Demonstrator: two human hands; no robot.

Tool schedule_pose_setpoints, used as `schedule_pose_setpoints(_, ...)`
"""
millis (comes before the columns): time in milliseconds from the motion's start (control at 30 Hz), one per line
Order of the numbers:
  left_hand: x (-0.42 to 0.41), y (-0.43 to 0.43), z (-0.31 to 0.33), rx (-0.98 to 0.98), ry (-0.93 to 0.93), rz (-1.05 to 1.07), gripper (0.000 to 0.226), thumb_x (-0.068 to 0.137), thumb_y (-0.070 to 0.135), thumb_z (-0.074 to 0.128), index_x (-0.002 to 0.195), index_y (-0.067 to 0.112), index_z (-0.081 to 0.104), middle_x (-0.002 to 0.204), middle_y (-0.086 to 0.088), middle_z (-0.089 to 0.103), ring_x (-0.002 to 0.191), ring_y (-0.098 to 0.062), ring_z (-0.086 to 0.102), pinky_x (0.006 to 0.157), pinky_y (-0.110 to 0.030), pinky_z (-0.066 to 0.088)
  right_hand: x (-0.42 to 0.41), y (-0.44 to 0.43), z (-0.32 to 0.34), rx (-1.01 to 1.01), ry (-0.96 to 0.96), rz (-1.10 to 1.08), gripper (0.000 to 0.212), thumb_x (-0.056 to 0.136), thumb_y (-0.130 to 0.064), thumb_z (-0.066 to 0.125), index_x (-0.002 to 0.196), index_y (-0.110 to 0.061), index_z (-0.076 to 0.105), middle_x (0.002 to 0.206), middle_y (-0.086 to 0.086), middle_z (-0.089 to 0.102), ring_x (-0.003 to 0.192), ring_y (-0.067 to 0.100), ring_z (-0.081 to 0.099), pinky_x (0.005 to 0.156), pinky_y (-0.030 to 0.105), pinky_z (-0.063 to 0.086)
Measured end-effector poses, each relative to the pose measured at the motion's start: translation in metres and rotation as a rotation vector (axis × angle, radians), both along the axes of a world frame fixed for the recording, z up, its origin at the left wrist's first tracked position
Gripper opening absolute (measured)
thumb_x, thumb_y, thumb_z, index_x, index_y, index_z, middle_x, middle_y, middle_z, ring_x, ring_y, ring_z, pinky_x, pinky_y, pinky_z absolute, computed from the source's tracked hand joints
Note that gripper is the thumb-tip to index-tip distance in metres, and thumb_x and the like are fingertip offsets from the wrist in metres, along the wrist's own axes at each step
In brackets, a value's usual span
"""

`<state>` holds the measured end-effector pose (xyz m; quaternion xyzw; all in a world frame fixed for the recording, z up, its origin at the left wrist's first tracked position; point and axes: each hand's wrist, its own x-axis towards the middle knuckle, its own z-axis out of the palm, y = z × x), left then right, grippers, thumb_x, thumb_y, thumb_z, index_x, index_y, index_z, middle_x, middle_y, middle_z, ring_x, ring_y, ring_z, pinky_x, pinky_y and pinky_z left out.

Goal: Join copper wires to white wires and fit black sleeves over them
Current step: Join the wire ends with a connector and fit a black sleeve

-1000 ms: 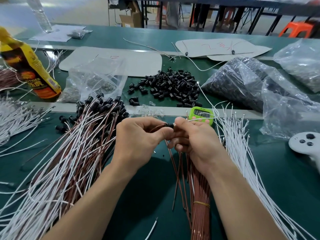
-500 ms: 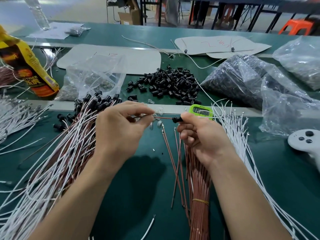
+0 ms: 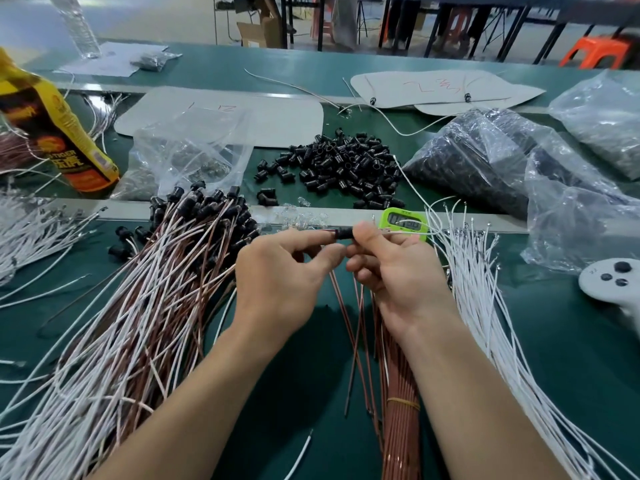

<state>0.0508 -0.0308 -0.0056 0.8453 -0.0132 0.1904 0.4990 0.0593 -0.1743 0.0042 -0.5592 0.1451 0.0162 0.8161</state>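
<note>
Head view: just left of the small green digital timer (image 3: 403, 221), the short black tubular sleeve (image 3: 344, 233) lies crosswise; left hand (image 3: 280, 282) pinches its left end; right hand (image 3: 398, 271) pinches its right end, equally near.

Matt green worktop (image 3: 571, 368) is carrying glossy black plastic sleeves (image 3: 339, 168) and crinkled clear plastic bags (image 3: 194, 150) — shiny copper wires (image 3: 398, 438) are lying beside smooth white wires (image 3: 478, 306).
</note>
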Motion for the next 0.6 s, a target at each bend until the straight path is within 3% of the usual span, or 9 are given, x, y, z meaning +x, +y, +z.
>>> schedule_pose_setpoints(133, 0.0063, -0.0024, -0.0022, -0.335, 0.155, -0.025, 0.014, 0.069, 0.035, 0.088, 0.074, 0.045, 0.079, 0.074, 0.016, 0.077, 0.074, -0.003, 0.073, 0.081, -0.031, 0.061, -0.0006, 0.0048, -0.0017, -0.059, -0.044, -0.038, 0.020, 0.094, -0.009, 0.073, 0.076, -0.003, 0.068, 0.060, 0.008, 0.068, 0.044, 0.011, 0.061, 0.041, 0.017, 0.044)
schedule_pose_setpoints(233, 0.0096, -0.0006, -0.0041, -0.386, 0.174, 0.000, 0.014, 0.065, 0.036, 0.085, 0.077, 0.042, 0.080, 0.072, 0.011, 0.077, 0.072, -0.006, 0.073, 0.081, -0.034, 0.061, -0.0015, 0.0082, -0.0032, -0.107, -0.056, -0.048, 0.022, 0.093, -0.008, 0.075, 0.072, -0.004, 0.069, 0.059, 0.007, 0.068, 0.044, 0.012, 0.061, 0.041, 0.017, 0.045)
schedule_pose_setpoints(367, 0.0098, 0.0027, -0.0056, -0.320, 0.143, 0.011, 0.017, 0.070, 0.031, 0.087, 0.079, 0.043, 0.079, 0.068, 0.013, 0.076, 0.066, -0.006, 0.072, 0.071, -0.029, 0.060, -0.0027, 0.0102, -0.0045, -0.130, -0.046, -0.048, 0.024, 0.092, -0.010, 0.076, 0.070, -0.004, 0.069, 0.059, 0.008, 0.069, 0.044, 0.013, 0.062, 0.042, 0.018, 0.045)
schedule_pose_setpoints(467, 0.0068, 0.0028, -0.0052, -0.149, 0.062, 0.055, 0.011, 0.072, 0.034, 0.085, 0.070, 0.041, 0.077, 0.061, 0.022, 0.070, 0.052, -0.001, 0.059, 0.056, -0.016, 0.047, -0.0034, 0.0100, -0.0057, -0.147, -0.035, -0.052, 0.023, 0.092, -0.011, 0.077, 0.071, -0.004, 0.069, 0.059, 0.009, 0.069, 0.045, 0.014, 0.062, 0.042, 0.019, 0.045)
schedule_pose_setpoints(600, 0.0023, 0.0035, -0.0015, -0.005, -0.044, 0.059, 0.018, 0.071, 0.030, 0.081, 0.063, 0.042, 0.072, 0.061, 0.027, 0.066, 0.050, 0.001, 0.054, 0.051, -0.008, 0.036, -0.0049, 0.0113, -0.0064, -0.156, -0.023, -0.047, 0.023, 0.092, -0.011, 0.077, 0.072, -0.005, 0.067, 0.058, 0.008, 0.069, 0.043, 0.013, 0.062, 0.041, 0.018, 0.044)
